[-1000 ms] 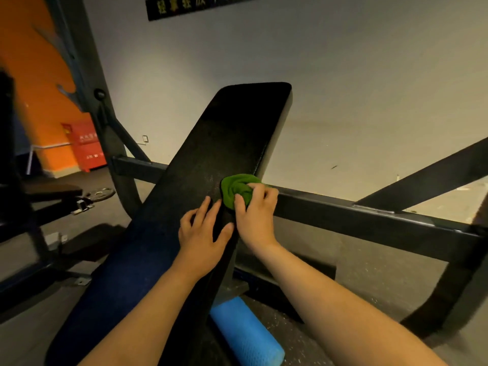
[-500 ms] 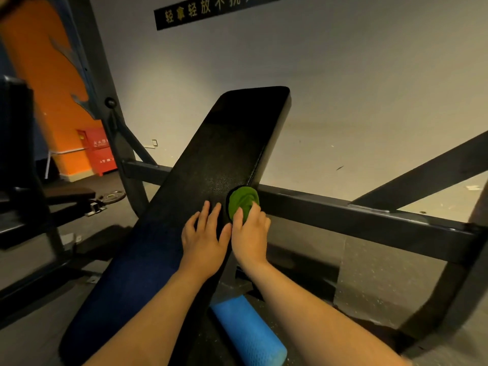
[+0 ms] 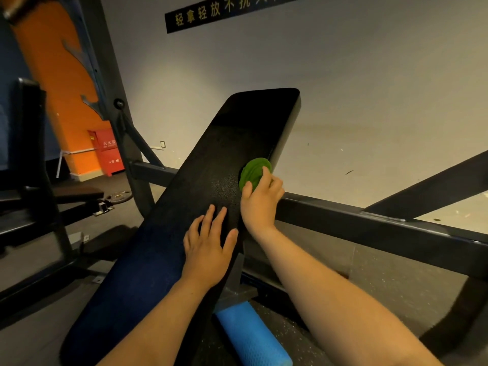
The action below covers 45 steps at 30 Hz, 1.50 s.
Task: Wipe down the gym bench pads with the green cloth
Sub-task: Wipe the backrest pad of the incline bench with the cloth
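A long black inclined bench pad (image 3: 211, 165) runs from the lower left up to the middle of the view. The bunched green cloth (image 3: 253, 171) lies against the pad's right edge about halfway up. My right hand (image 3: 260, 200) grips the cloth from below, thumb and fingers curled round it, and holds it against the pad. My left hand (image 3: 208, 245) rests flat on the pad just below and left of the right hand, fingers straight and spread.
A dark steel crossbar (image 3: 369, 228) passes behind the pad, with a diagonal brace (image 3: 433, 186) at right. A blue foam roller (image 3: 253, 336) lies on the floor under the pad. A rack upright (image 3: 111, 83), a weight plate (image 3: 120, 196) and another bench (image 3: 34, 165) stand at left.
My right hand has pushed the green cloth up along the pad's right edge. My left hand has stayed flat on the pad below it.
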Tool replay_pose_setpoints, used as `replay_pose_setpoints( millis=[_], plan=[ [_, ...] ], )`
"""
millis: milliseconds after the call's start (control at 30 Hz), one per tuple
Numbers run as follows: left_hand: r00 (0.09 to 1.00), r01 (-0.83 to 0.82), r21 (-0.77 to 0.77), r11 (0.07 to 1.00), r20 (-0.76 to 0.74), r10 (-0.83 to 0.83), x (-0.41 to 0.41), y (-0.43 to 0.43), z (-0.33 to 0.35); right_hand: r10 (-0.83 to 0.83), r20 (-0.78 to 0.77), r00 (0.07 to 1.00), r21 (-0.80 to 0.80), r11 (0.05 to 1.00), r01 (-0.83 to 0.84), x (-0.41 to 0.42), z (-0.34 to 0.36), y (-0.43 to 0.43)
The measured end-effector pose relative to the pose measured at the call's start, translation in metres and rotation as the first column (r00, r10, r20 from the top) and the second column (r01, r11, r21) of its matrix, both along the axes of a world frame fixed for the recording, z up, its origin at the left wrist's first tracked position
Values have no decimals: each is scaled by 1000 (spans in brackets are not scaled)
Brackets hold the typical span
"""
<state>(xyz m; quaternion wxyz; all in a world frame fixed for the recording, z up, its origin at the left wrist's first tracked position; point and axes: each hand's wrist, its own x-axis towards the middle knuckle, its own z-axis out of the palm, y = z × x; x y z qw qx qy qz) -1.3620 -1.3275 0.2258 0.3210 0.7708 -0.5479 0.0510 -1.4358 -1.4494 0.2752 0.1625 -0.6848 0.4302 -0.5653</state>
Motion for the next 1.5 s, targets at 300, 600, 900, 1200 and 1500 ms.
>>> replay_pose_setpoints(
  millis=[300,600,900,1200,1500],
  plan=[
    [1000,10,-1,1000,-21,-10,0,2,2,115,-149,982,-121,984,-134,-27,-8,13],
    [999,27,-38,999,-17,-27,3,0,-2,104,-104,989,-29,994,-107,-15,1,-4],
    [992,-77,26,997,104,74,-6,34,-4,294,-84,952,41,956,-292,-29,-53,66],
    [975,-203,216,955,-44,218,-9,81,-19,144,-348,926,-154,966,-208,-40,-3,28],
    [965,-222,214,951,-90,245,-16,79,-22,-45,-557,829,-220,971,-95,-22,-20,49]
  ],
)
